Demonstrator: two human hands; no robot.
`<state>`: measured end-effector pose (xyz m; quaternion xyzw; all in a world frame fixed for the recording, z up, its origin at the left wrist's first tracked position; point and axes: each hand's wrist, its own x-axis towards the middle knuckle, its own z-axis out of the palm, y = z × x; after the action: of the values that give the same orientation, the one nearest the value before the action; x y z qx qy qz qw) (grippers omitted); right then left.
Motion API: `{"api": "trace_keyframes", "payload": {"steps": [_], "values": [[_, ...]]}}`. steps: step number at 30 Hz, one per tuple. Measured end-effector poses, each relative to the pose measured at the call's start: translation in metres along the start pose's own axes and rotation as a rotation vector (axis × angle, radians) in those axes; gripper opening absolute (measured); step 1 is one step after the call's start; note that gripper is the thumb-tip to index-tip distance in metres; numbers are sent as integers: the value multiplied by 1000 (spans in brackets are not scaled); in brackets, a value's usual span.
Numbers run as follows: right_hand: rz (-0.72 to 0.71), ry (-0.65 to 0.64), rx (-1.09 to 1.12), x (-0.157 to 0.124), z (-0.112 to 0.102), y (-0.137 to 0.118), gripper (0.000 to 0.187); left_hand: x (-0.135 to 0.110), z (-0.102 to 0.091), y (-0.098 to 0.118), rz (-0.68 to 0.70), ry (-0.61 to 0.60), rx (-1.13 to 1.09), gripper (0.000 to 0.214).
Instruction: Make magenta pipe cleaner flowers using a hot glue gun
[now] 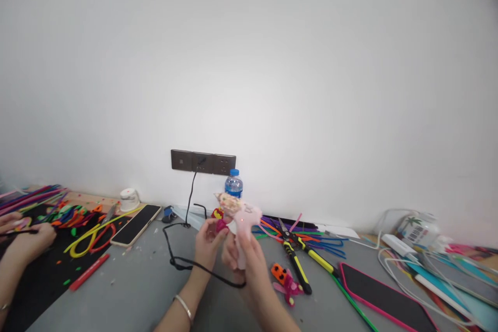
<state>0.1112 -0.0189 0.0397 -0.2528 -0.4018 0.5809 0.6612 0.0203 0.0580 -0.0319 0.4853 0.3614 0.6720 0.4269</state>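
Note:
My right hand (249, 259) is wrapped round the handle of a pink hot glue gun (249, 218). Its nozzle end, covered in a patterned wrap, points up and to the left. A black cord trails from the gun's base to the wall. Beside it, my left hand (208, 246) pinches a small magenta fuzzy piece (221, 225) close to the gun. A red and yellow fuzzy bit (218, 213) shows just above those fingers; whether it joins the magenta piece I cannot tell. On the table to the right lies an orange and magenta pipe-cleaner figure (287, 282).
Yellow-handled pliers (298, 264) lie over several pipe cleaners (327, 244). A pink-edged phone (385, 298) and white cables sit right; another phone (136, 224) lies left. A water bottle (234, 185) stands by the wall socket (203, 162). Another person's hands (33, 238) work far left.

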Motion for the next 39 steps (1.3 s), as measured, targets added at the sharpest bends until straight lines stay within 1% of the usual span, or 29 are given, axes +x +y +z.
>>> {"api": "trace_keyframes", "payload": {"steps": [3, 5, 8, 11, 15, 18, 21, 25, 31, 39], "values": [[-2, 25, 2, -3, -30, -31, 38, 5, -2, -5, 38, 48, 63, 34], [26, 37, -15, -4, -47, -41, 38, 7, -4, -6, 65, 52, 135, 31], [93, 38, -38, -5, -67, -39, 38, 9, -7, -4, 83, 65, 202, 30], [163, -14, -58, -4, -77, -24, 42, 10, -8, -3, 90, 119, 223, 31], [203, -69, -81, -4, -78, -12, 45, 10, -8, -4, 99, 106, 229, 32], [227, -106, -96, -6, -76, -13, 44, 11, -8, -6, 88, 70, 199, 30], [247, -127, -101, -8, -75, -14, 42, 12, -8, -4, 70, 61, 153, 29], [246, -138, -123, -9, -76, -11, 47, 12, -7, -2, 32, 35, 129, 28], [251, -137, -131, -9, -76, -8, 46, 6, 0, -7, 117, 99, 110, 26], [228, -147, -132, -8, -76, -6, 41, 6, -2, -10, 127, 61, 109, 24]]}}
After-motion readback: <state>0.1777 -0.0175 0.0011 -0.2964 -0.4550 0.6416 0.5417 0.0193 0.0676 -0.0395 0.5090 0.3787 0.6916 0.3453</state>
